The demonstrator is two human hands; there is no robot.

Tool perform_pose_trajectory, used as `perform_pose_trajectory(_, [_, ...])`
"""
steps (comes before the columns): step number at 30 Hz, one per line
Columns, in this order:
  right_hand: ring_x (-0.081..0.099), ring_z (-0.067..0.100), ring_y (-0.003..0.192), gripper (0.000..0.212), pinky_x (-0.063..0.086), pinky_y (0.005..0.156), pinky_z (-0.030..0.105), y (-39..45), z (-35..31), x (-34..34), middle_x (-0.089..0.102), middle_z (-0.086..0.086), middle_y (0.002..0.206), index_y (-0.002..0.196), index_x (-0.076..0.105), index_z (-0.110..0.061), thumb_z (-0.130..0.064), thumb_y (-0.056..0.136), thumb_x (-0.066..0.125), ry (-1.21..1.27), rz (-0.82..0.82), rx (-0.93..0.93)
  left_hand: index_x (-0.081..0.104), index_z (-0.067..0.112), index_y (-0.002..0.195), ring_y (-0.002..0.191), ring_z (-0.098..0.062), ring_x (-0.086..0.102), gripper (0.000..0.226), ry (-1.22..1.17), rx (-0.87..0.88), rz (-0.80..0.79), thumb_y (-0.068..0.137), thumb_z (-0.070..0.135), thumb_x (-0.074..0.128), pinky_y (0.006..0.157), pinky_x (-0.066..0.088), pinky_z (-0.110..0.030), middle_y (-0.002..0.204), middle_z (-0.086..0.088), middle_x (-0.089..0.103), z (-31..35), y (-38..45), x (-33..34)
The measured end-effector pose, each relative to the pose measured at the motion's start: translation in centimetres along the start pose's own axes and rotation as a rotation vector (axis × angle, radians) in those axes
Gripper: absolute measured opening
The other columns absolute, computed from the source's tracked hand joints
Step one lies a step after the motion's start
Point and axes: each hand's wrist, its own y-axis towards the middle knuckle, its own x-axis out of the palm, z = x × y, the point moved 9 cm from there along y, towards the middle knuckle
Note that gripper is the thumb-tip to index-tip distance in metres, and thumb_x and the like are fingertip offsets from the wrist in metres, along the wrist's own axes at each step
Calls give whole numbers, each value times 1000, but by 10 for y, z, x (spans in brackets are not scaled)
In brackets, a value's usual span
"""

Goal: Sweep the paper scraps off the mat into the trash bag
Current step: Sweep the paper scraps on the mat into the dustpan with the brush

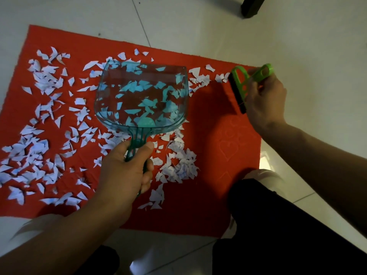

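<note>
Head view looks down on a red mat (208,120) on a pale tiled floor (297,36), with white paper scraps (39,151) thick across its left and centre. Left hand (127,171) has its fingers curled round the handle of a clear teal dustpan (142,98); the pan's long axis runs from lower centre toward the top of the frame, mouth pointing away. Right hand (264,100), at the mat's right edge, grips a green brush (244,84), its dark bristle strip running top to bottom, facing left.
</note>
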Motion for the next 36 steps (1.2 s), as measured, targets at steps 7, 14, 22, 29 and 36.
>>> perform_pose_trajectory(7, [61, 29, 100, 28, 48, 84, 40, 39, 11, 4, 67, 10, 107, 113, 61, -9, -25, 98, 44, -76, 21, 67, 60, 13, 96, 41, -11, 37, 15, -7, 5, -2, 95, 28, 62, 36, 31, -23, 58, 0, 52, 5, 3, 2])
perform_pose_trajectory(14, [60, 22, 80, 27, 46, 68, 32, 32, -9, 38, 65, 0, 84, 104, 63, -12, -34, 96, 50, -85, -192, -9, 61, 13, 100, 40, -11, 37, 16, -5, -5, 8, 95, 29, 61, 35, 32, -23, 57, 1, 52, 1, 4, -4])
perform_pose_trajectory(22, [62, 21, 95, 34, 50, 87, 35, 32, -14, 18, 68, 7, 106, 113, 66, -12, -20, 90, 43, -63, -84, -13, 63, 14, 102, 42, -12, 37, 16, -18, 6, 19, 95, 28, 62, 35, 32, -23, 59, 0, 52, 1, 3, -9])
perform_pose_trajectory(29, [59, 28, 94, 30, 45, 80, 37, 29, -6, 32, 64, 10, 103, 119, 60, -8, -23, 99, 43, -132, -141, 14, 63, 15, 101, 42, -11, 38, 14, -23, 3, 20, 95, 28, 61, 35, 32, -22, 58, 1, 53, -1, 3, -10])
perform_pose_trajectory(36, [64, 24, 74, 27, 54, 67, 41, 1, -27, 46, 65, 4, 82, 109, 62, -12, -25, 95, 42, 7, -301, -136, 63, 15, 103, 43, -11, 38, 16, -45, -2, 18, 94, 29, 63, 36, 32, -23, 59, 1, 52, -2, 4, -10])
